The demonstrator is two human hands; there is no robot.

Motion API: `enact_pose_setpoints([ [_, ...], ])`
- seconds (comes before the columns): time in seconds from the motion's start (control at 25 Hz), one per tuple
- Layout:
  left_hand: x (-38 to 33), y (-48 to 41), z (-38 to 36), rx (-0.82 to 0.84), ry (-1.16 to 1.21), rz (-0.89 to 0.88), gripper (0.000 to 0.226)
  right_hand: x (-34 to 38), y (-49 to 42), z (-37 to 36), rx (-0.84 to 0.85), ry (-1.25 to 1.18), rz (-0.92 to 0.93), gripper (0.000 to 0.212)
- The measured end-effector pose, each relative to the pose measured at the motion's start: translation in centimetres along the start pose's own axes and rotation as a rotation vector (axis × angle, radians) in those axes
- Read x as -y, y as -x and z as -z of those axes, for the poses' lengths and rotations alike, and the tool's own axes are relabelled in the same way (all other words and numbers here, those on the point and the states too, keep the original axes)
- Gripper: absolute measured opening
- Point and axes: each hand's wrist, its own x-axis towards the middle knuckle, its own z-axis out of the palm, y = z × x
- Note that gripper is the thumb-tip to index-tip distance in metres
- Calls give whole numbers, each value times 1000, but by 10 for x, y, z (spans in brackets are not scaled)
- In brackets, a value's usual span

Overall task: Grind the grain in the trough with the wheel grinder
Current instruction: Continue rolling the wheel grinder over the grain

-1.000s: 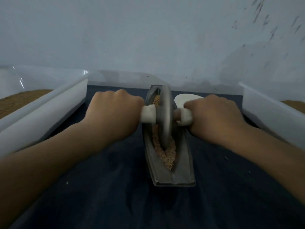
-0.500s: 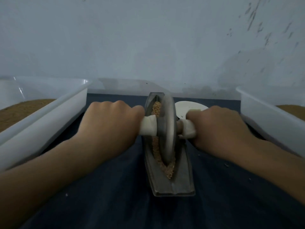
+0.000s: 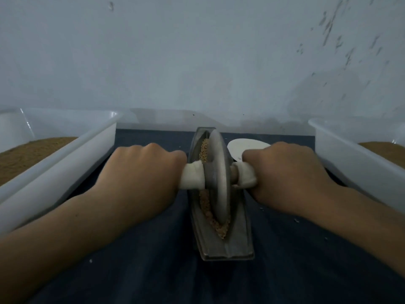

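A grey metal boat-shaped trough (image 3: pixel 237 244) lies lengthwise on the dark cloth, with tan grain (image 3: pixel 222 230) along its groove. The metal wheel grinder (image 3: pixel 218 178) stands upright in the groove, near the middle of the trough. My left hand (image 3: pixel 142 178) grips the white-wrapped left handle (image 3: pixel 192 176). My right hand (image 3: pixel 282 174) grips the white-wrapped right handle (image 3: pixel 246 176). The grain under the wheel is hidden.
A white plastic tub (image 3: pixel 65 159) holding brown grain stands at the left, and another white tub (image 3: pixel 359 159) at the right. A small white dish (image 3: pixel 247 145) sits behind my right hand. A pale wall rises just beyond the trough. Crumbs dot the cloth.
The wheel has rolled toward me along the trough, both hands coming with it, so less grain shows at the near end. Both grips are unchanged.
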Motion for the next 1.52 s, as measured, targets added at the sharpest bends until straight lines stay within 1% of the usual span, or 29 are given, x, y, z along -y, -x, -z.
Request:
enact_pose_setpoints([
  [0.04, 1, -4, -2, 6, -3, 4, 26, 0, 1, -2, -12, 15, -18, 25],
  [0.08, -2, -10, -7, 52, -39, 37, 24, 4, -3, -8, 24, 46, -62, 23],
  [0.12, -7, -20, -15, 125, -82, 92, 19, 7, -13, -16, 97, 93, -107, 18],
  [0.2, -10, -50, -24, 251, -54, 265, 3, 10, -46, -22, 256, 24, -205, 10],
  [0.28, -7, -65, -31, 349, 11, 337, 9, 8, -66, -24, 339, -35, -233, 12],
  [0.32, -4, -61, -29, 371, 11, 307, 8, 5, -64, -20, 351, -32, -197, 10],
  [0.36, -4, -49, -21, 365, 4, 246, 8, 4, -51, -13, 320, -20, -130, 9],
  [0.44, -1, -16, -5, 197, -46, 83, 23, 2, -14, -2, 156, 26, -17, 18],
  [0.52, 2, -1, 8, -8, -58, -1, 24, 0, 13, 5, 15, -13, -1, 27],
  [0.56, 3, -5, 8, -18, -78, -4, 22, -4, 14, 0, 21, -37, -8, 29],
  [0.6, -1, -9, 3, 43, -112, 34, 21, -2, 12, -5, 58, -39, -44, 31],
  [0.64, -8, -16, -4, 143, -151, 91, 21, 2, 5, -12, 97, 8, -97, 28],
  [0.68, -12, -29, -14, 201, -145, 162, 17, 6, -10, -20, 119, 61, -152, 19],
  [0.72, -14, -42, -20, 251, -114, 237, 9, 9, -30, -23, 166, 51, -199, 9],
  [0.76, -12, -53, -25, 300, -74, 290, 5, 11, -47, -25, 222, 29, -232, 9],
  [0.8, -8, -61, -29, 336, -23, 318, 11, 9, -60, -27, 279, -5, -234, 13],
  [0.84, -4, -63, -29, 379, 8, 313, 14, 6, -67, -25, 341, -11, -214, 14],
  [0.88, -1, -57, -25, 387, 18, 279, 13, 3, -64, -19, 358, -22, -170, 12],
  [0.92, 0, -44, -19, 320, 12, 216, 9, 1, -49, -13, 320, -23, -103, 11],
  [0.96, -2, -28, -16, 207, -14, 135, 7, 0, -28, -10, 222, 6, -41, 17],
  [1.04, -6, -5, -6, 31, -35, 54, 19, 3, 3, -3, 5, 23, -51, 32],
  [1.08, -4, -8, -8, 13, -34, 64, 23, 1, 3, -6, -20, 33, -67, 31],
  [1.16, -10, -18, -18, 86, -78, 145, 21, 6, -10, -19, 55, 108, -127, 20],
  [1.24, -12, -49, -24, 230, -68, 284, 6, 11, -45, -26, 216, 40, -215, 9],
  [1.32, -9, -68, -27, 335, -14, 329, 12, 9, -66, -29, 330, -24, -254, 15],
  [1.36, -7, -68, -26, 363, -2, 321, 12, 7, -66, -25, 361, -35, -246, 15],
  [1.4, -6, -60, -21, 348, -9, 277, 8, 5, -56, -18, 340, -21, -203, 14],
  [1.44, -7, -43, -16, 280, -18, 223, 12, 4, -37, -13, 250, 6, -147, 14],
  [1.52, -11, -11, -9, 78, -40, 89, 39, 8, 0, -5, 62, 69, -77, 24],
])
